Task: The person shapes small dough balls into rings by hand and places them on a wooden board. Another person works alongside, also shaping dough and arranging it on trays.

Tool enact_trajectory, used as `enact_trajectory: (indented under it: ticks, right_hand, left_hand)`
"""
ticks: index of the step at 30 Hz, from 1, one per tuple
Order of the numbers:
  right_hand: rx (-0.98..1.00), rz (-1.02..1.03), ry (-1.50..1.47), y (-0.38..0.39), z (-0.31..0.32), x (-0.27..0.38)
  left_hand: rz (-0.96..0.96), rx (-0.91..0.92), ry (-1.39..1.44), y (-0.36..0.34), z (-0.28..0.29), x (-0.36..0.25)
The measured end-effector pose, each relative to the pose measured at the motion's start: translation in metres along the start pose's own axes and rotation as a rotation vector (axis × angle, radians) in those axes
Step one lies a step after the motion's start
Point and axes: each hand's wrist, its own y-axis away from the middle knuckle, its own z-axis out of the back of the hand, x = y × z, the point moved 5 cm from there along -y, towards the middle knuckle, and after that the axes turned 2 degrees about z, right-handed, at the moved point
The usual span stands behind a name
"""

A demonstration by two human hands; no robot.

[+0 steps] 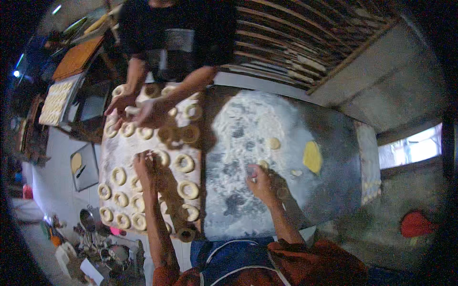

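Observation:
My left hand (145, 164) reaches over a floured board (112, 151) covered with rows of raw dough rings. Its fingers are curled down beside a dough ring (161, 158), with something pale at the fingertips that is too blurred to name. Above the floured dark tabletop (229, 190) is my right hand (262, 185), its thumb and fingers curled together around a small greyish-pink thing I cannot make out. A small dough piece (263, 164) lies just beyond that hand, and a round dough piece (274, 143) farther off. Another dough ring (184, 163) rests near the board's right edge.
Across the board a person in dark clothes works with both hands (143, 110) over the far rings. A yellow flat piece (312, 157) and a small pale scrap (296, 173) lie to the right. At the left are a tray with a knife (82, 170) and a rack (59, 100).

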Motion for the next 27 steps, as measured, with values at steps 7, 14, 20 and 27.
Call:
enact_trajectory:
  ticks: [7,14,20,27]
  right_hand:
    - [-0.004,0.022,0.343,-0.013,0.071,-0.025]
    - [0.134,-0.084,-0.526,0.019,0.068,-0.048]
    - [0.064,0.091,-0.631,0.050,0.096,-0.054]
    - [0.377,0.080,-0.895,0.071,0.145,-0.023]
  left_hand:
    - [-0.406,0.171,-0.491,0.176,-0.093,-0.041]
    - [0.187,0.597,-0.065,0.279,-0.209,0.041]
    - [0.067,0.556,0.012,0.333,-0.238,0.002]
    - [0.165,0.463,0.292,0.369,-0.256,-0.002]
